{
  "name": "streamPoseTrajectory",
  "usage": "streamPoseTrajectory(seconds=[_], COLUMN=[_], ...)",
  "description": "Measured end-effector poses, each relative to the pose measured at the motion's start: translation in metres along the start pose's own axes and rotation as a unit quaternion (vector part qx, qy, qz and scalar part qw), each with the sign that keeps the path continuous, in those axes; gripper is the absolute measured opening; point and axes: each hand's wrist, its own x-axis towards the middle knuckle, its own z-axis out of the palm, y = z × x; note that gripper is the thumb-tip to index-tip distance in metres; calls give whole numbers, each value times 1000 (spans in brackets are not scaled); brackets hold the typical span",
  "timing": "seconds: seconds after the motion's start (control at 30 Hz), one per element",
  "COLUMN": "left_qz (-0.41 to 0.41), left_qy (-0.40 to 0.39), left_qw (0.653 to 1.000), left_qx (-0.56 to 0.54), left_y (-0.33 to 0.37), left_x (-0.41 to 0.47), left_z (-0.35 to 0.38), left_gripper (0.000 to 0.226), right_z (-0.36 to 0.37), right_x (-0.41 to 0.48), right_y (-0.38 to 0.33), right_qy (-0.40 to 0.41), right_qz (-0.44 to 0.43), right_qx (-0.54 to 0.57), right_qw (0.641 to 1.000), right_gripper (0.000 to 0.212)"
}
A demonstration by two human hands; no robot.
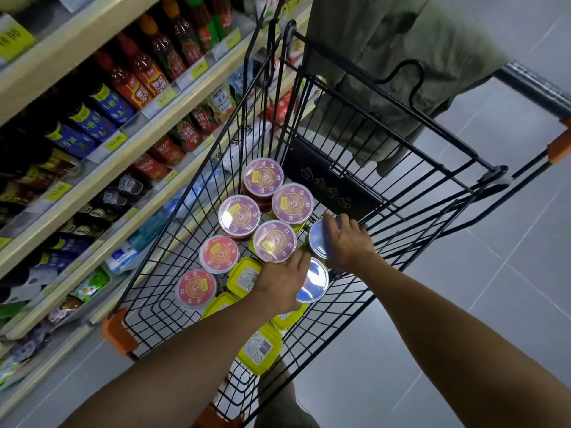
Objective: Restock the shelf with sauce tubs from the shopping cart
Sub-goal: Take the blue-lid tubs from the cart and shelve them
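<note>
Seen from above, two bare forearms reach into a black wire shopping cart [401, 193]. Nearest the viewer, behind the left wrist, a yellow rectangular tub [261, 349] lies on the cart floor. More yellow tubs are partly hidden under the left forearm.

The left hand [282, 284] grips the near sauce tub [313, 281], a round tub whose clear lid reflects blue. Its fingers curl round the tub's left rim. Just left of these fingers lies another yellow tub [245, 276].

Just beyond, the right hand [347, 242] grips the far sauce tub [321, 239], also round with a blue-reflecting lid. Its fingers are spread and curled over the tub's top and right edge. The two held tubs sit side by side in the cart, very close together; whether they touch cannot be told.

Left of and beyond both sets of fingers, six round tubs [274, 240] with purple and red lids stand upright in the cart, in a loose double row. The closest one is just beside the left fingertips.

Beyond the right fingertips is the cart's far wall with a dark panel. Past it stands a person [386, 72] in loose olive-green clothing.

Far to the left of the left fingers, a shelf [102, 168] runs beside the cart. It is stocked with bottles [145, 69], sauce pouches and yellow price tags. A grey tiled floor [463, 304] lies to the right of the right hand.
</note>
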Motion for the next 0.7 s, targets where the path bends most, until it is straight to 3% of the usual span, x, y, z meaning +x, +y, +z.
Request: streamPoseTrajectory(seconds=[0.3, 0.47, 0.7], left_qz=[-23, -41, -31], left_qy=[63, 38, 96], left_qw=[984, 945, 894], left_qx=[-166, -322, -437], left_y=[-15, -30, -57], left_x=[-24, -43, -91], left_z=[-10, -23, -41], left_gripper=[111, 115, 104], right_z=[-24, -43, -75], right_x=[-31, -60, -110], right_y=[9, 4, -25], right_qy=[14, 40, 72], right_qz=[41, 54, 97], right_qx=[75, 137, 212], right_qw=[996, 988, 970], right_gripper=[118, 115, 106])
